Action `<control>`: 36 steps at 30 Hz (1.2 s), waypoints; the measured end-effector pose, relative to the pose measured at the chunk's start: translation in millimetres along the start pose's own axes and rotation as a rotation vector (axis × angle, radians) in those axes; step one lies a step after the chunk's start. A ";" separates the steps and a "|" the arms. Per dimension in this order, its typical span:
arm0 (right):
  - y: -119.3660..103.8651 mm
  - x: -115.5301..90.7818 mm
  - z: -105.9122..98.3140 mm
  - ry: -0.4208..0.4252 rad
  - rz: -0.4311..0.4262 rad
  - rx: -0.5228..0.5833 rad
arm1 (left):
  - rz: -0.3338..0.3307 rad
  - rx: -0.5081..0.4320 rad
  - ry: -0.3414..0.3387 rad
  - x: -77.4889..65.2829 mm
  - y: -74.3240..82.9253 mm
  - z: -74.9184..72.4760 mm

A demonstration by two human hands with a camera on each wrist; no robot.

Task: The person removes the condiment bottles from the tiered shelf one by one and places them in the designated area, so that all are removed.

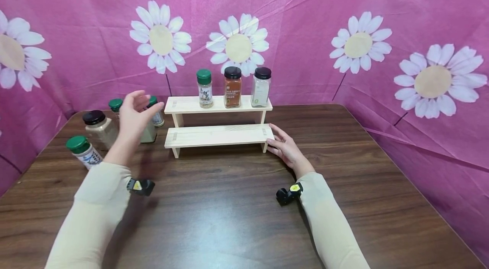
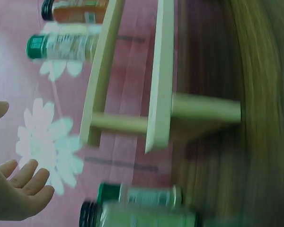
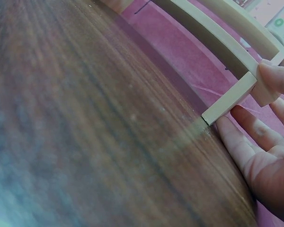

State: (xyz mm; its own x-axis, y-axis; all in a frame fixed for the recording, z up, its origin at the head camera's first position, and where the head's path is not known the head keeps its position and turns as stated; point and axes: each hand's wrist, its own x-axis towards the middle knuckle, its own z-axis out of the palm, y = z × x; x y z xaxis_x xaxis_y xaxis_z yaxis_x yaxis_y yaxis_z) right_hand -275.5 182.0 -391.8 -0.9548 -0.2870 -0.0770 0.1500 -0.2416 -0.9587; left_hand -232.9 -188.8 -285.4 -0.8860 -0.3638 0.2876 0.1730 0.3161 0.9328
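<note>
A two-tier wooden rack (image 1: 219, 135) stands on the table. My right hand (image 1: 286, 150) grips the right end of its lower tier; in the right wrist view the fingers (image 3: 234, 142) lie against the end leg. My left hand (image 1: 133, 118) is raised with spread fingers and holds nothing, above the jars left of the rack. On the upper tier stand a green-capped spice jar (image 1: 205, 91), a red pepper jar (image 1: 232, 88) and a black-capped jar of pale contents (image 1: 261, 88). In the left wrist view, the left hand (image 2: 21, 191) is apart from the rack.
Left on the table stand a green-capped jar (image 1: 85, 152), a black-capped jar (image 1: 102, 131) and further jars, partly hidden by the left hand. One of these is a green-capped jar (image 1: 157, 117) beside the rack. A pink daisy-print cloth (image 1: 298, 40) hangs behind the table.
</note>
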 end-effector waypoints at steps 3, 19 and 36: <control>-0.2 0.1 -0.4 0.002 0.003 0.002 | 0.015 -0.038 -0.021 0.0 0.2 16.8; 0.1 -1.0 0.1 -0.004 0.002 0.002 | 0.021 -0.122 -0.100 12.6 6.1 82.0; -0.1 -0.9 1.0 -0.004 -0.007 0.004 | 0.025 -0.100 -0.104 29.6 14.0 110.9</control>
State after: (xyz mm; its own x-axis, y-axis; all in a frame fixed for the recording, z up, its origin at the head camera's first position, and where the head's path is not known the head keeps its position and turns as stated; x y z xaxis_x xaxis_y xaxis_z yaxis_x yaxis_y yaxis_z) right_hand -274.4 181.4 -391.4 -0.9549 -0.2889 -0.0694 0.1445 -0.2477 -0.9580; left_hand -304.4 -98.0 -287.9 -0.9196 -0.2629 0.2919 0.2330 0.2332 0.9441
